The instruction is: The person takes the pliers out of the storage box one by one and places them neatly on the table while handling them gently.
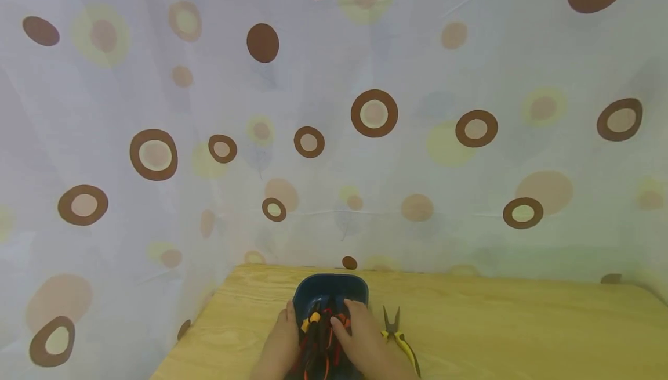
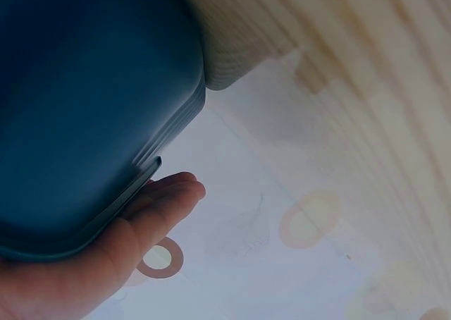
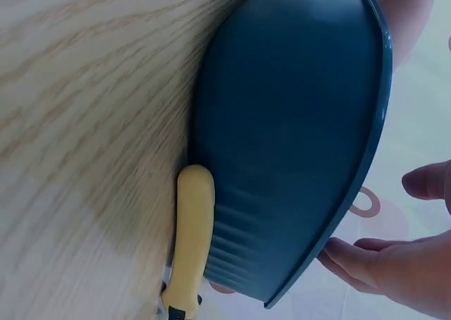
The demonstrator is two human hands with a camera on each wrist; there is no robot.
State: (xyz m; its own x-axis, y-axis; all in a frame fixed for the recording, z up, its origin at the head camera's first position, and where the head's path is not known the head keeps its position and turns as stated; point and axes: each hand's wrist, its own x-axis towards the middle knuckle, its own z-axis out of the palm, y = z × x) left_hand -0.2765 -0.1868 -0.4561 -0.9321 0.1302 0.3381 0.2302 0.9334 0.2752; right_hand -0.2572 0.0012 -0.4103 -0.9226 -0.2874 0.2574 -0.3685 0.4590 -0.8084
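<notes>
A dark blue plastic basket (image 1: pixel 331 281) stands on the wooden table, holding several tools with yellow, black and red handles (image 1: pixel 315 317). Along its left rim lies my left hand (image 1: pixel 282 336), and the left wrist view shows the straight fingers (image 2: pixel 165 200) against the outside of the rim. My right hand (image 1: pixel 363 339) is over the right side, thumb and fingers apart. In the right wrist view its fingertips (image 3: pixel 338 253) touch the rim. Beside the basket, to the right, lies a pair of yellow-handled long-nose pliers (image 1: pixel 402 342) with its jaws spread.
The pale wooden table (image 1: pixel 511 328) extends far to the right of the basket. Behind it and on the left hangs a white curtain (image 1: pixel 334 165) with brown, peach and yellow dots. One yellow plier handle (image 3: pixel 194 221) lies close against the basket's outer wall.
</notes>
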